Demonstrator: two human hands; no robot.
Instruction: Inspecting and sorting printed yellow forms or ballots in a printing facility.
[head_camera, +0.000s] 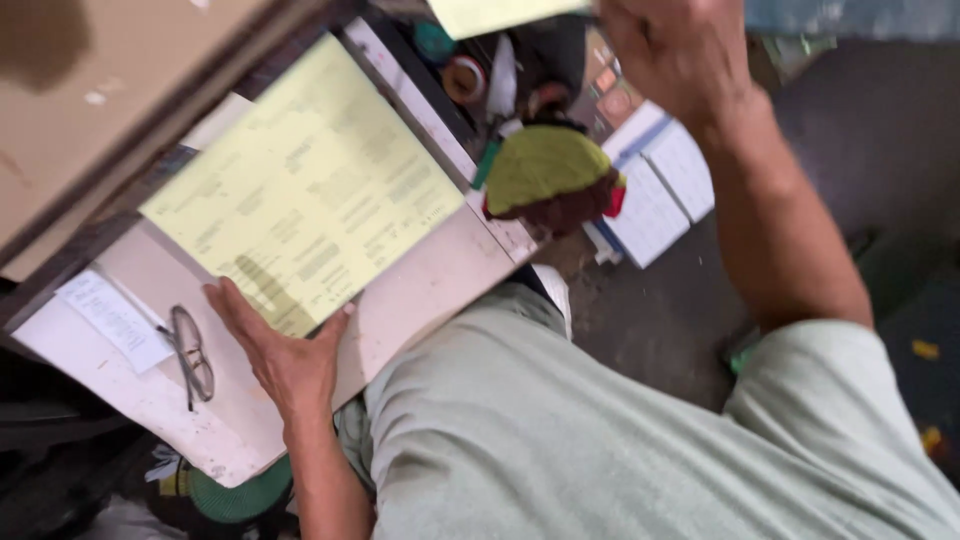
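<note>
Your left hand (285, 355) flat, fingers spread, pressing yellow printed form (305, 185) onto white board (420, 290). Your right hand (680, 50) raised, pinching second yellow sheet (495, 14).

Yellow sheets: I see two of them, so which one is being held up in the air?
The plain yellow sheet at the top edge, lifted by the right hand. The printed yellow form lies flat on the white board, with the left hand pressing its lower edge.

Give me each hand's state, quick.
Left hand: open, flat on the yellow sheet.
Right hand: raised, apparently closed on a pale sheet.
</note>
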